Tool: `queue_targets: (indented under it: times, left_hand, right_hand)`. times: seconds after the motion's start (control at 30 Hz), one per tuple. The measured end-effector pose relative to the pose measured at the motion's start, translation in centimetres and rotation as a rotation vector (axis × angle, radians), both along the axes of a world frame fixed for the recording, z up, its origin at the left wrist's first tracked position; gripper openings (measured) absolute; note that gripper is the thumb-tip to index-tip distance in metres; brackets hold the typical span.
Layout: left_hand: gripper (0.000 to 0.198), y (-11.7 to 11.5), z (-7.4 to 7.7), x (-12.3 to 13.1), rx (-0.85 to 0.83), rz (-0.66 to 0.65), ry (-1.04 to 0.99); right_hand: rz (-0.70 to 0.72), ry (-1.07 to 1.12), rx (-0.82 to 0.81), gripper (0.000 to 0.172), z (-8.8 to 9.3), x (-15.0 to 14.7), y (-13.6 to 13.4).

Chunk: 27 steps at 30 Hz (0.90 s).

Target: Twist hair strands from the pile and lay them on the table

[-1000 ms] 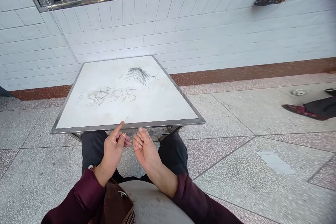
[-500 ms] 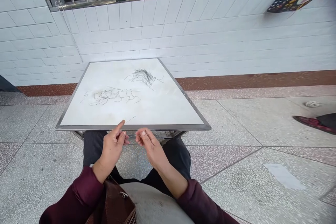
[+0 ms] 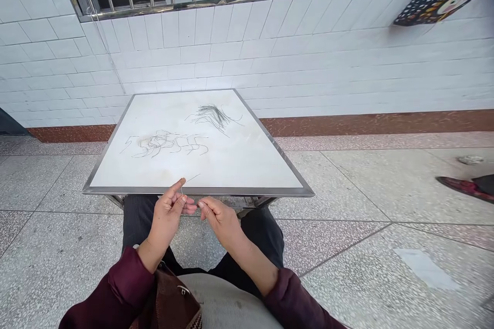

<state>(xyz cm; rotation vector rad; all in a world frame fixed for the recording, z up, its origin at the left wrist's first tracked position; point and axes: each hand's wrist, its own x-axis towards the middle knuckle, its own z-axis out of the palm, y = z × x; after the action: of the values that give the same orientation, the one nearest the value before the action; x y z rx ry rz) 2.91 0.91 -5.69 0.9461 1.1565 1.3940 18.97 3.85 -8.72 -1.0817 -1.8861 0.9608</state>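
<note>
Left hand (image 3: pixel 169 215) and right hand (image 3: pixel 218 214) meet at near worktop (image 3: pixel 247 164) edge, both grips pinched on thin strand (image 3: pixel 190 179). Hair tuft (image 3: pixel 210 113) far side.

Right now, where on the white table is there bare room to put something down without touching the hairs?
The table is bare on its near right part, between the dark tuft of hairs and the front rim. The row of curled hairs crowds the left middle. One strand lies near the left hand and right hand.
</note>
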Motion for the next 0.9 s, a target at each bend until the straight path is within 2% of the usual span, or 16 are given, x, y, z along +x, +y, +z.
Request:
queue_targets:
  times: [0.3,0.63,0.73,0.8,0.9]
  left_hand:
    - [0.061,-0.1,-0.3,0.5,0.05,0.047,0.042]
    - [0.059,-0.3,-0.4,0.5,0.069,0.07,0.084]
    - [0.06,-0.4,-0.4,0.2,0.082,0.066,0.093]
    - [0.063,-0.6,-0.3,-0.1,0.084,0.038,0.103]
    - [0.068,-0.8,-0.1,-0.4,0.065,-0.03,0.123]
  right_hand:
    - [-0.113,0.047,0.043,0.031,-1.0,-1.2,-0.8]
    - [-0.136,0.131,-0.013,0.033,-1.2,-1.9,-1.7]
    - [-0.076,0.12,-0.038,0.034,-1.0,-1.7,-1.5]
    - [-0.047,0.079,0.049,0.033,-0.4,-1.0,-1.1]
    - [-0.129,0.004,0.346,0.027,1.3,0.2,0.0]
